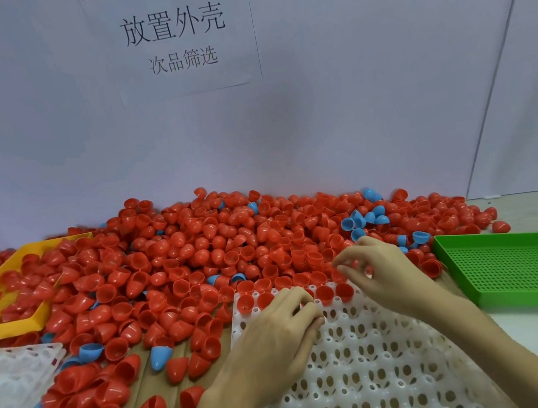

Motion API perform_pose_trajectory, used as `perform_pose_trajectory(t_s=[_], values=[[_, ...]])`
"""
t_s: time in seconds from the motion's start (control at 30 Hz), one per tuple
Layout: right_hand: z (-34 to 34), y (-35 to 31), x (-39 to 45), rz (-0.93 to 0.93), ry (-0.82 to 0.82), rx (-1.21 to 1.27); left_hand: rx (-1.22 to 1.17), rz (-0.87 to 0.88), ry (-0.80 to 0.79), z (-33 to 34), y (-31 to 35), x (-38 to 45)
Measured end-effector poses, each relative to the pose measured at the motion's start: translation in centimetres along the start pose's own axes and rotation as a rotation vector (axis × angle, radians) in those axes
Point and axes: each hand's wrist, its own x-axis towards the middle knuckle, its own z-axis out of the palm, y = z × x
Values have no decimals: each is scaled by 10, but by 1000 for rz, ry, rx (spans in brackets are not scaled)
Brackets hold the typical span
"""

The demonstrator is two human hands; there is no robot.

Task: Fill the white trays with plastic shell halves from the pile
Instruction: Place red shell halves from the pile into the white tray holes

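A big pile of red shell halves [198, 248], with a few blue ones mixed in, covers the table's far side. The white tray [369, 362] lies in front of me. Its far row holds red shell halves [324, 294]. My left hand [279, 334] is curled over that row, and a sliver of a red shell half [304, 303] shows between its fingers. My right hand [377, 271] hovers at the tray's far right corner. Its thumb and fingers pinch a red shell half [367, 271] that is mostly hidden.
A second white tray [5, 379] lies at the left with loose shells around it. A yellow tray [2, 331] at the far left holds red halves. A green perforated tray [518, 265] sits at the right. A white backboard with a printed sign stands behind the pile.
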Motion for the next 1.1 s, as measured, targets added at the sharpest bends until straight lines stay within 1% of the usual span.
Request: perform_pose_trajectory(t_s=[0.17, 0.33, 0.4, 0.5, 0.63, 0.77, 0.93, 1.03, 1.1], values=[[6, -9, 45, -27, -16, -70, 5, 2, -4, -1, 0, 0], [24, -12, 76, -43, -192, -188, 2, -8, -18, -3, 1, -1], [27, -11, 81, -54, -208, -213, 2, -12, -22, -3, 1, -2], [26, -11, 82, -46, -152, -182, 6, -21, -30, -4, 0, -2], [18, -4, 75, 5, -23, -42, 13, -21, -37, -3, 0, -2], [14, 3, 69, 32, 19, 4, 14, -19, -36, -2, -1, -2], [12, 2, 61, 103, 164, 198, 13, -2, -20, 0, -2, -2], [3, -7, 49, 79, 162, 296, -35, -20, -1, 2, -2, -2], [-3, -17, 39, 33, 118, 334, -127, -88, 47, 1, -2, -2]])
